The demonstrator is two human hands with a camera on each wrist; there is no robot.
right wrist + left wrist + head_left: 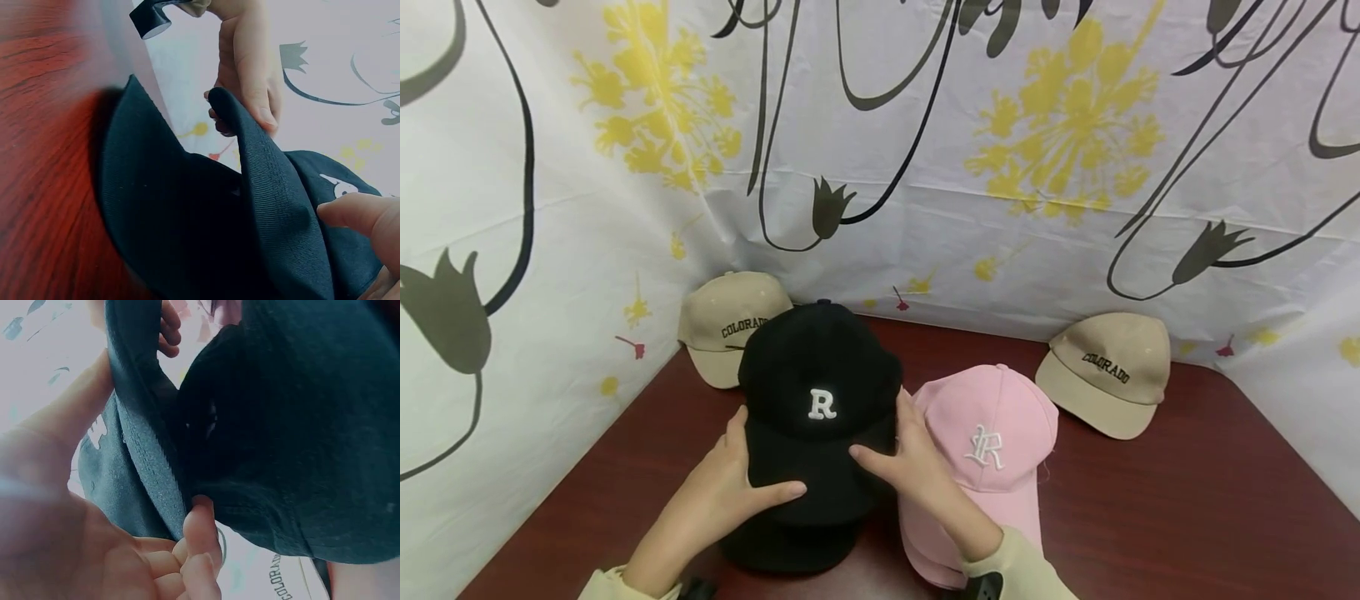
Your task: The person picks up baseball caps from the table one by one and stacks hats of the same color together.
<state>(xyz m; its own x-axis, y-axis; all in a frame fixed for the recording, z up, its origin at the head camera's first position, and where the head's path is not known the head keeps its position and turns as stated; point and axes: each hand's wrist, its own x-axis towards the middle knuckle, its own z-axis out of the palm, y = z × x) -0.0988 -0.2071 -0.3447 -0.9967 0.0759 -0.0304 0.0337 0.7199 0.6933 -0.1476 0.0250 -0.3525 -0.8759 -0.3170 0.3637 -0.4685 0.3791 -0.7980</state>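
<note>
Both hands hold a black baseball cap [797,358] with a white letter R on its front, its crown pointing away. On its left side the left hand [718,487] grips it, thumb over the brim and fingers curled under the edge, as the left wrist view shows. At the opposite side, the right hand [921,458] holds it with the thumb on top of the brim. Beneath it sits a second black cap [790,550], its brim showing below the upper one. In the right wrist view a gap separates the lower cap [162,212] from the upper brim [269,181].
Right beside the right hand, a pink cap [988,408] lies with another pink brim edge under it. One beige COLORADO cap [730,312] stands at the back left, another [1120,358] at the back right. Patterned white cloth [925,150] encloses the dark red table [1195,500].
</note>
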